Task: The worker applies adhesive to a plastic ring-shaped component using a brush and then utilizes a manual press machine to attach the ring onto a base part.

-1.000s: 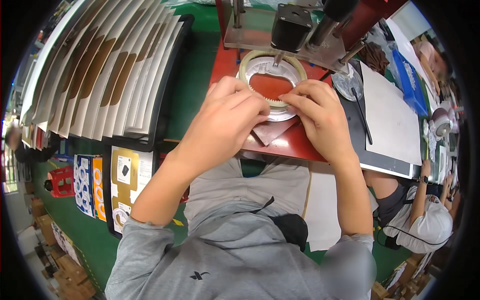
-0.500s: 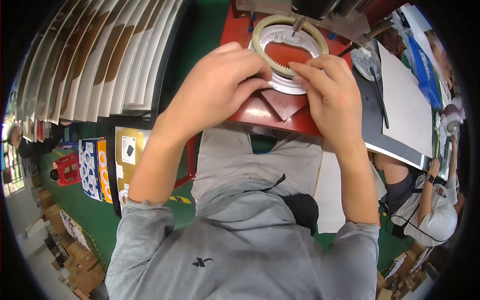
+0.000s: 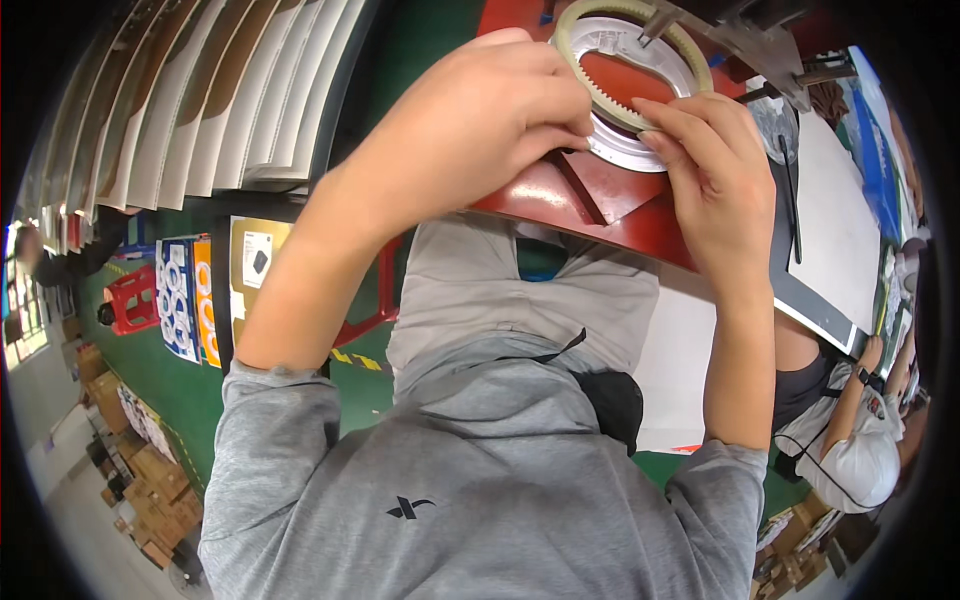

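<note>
A beige ring with inner teeth [image 3: 607, 108] lies tilted over a white round ring-shaped part [image 3: 628, 152] on the red machine table [image 3: 530, 195]. My left hand [image 3: 490, 125] is closed at the left edge of these two parts, fingers bent and thumb tucked in. What its fingertips pinch is partly hidden, but they meet the white part's rim. On the near right side my right hand [image 3: 715, 165] is closed, with the index finger on the toothed ring and the thumb lower, by the white rim. A thin metal machine tip [image 3: 657, 22] points down over the rings.
Racked white and brown sheets [image 3: 215, 100] fill the left. A dark bench with a white sheet [image 3: 835, 200] and a black thin rod [image 3: 793, 215] stands right. A co-worker in a white shirt [image 3: 850, 455] sits beyond it. A red stool [image 3: 132, 300] stands on the green floor.
The rings, machine and both hands appear further right and slightly higher in the picture, as the whole view has shifted. Both hands keep about the same hold.
</note>
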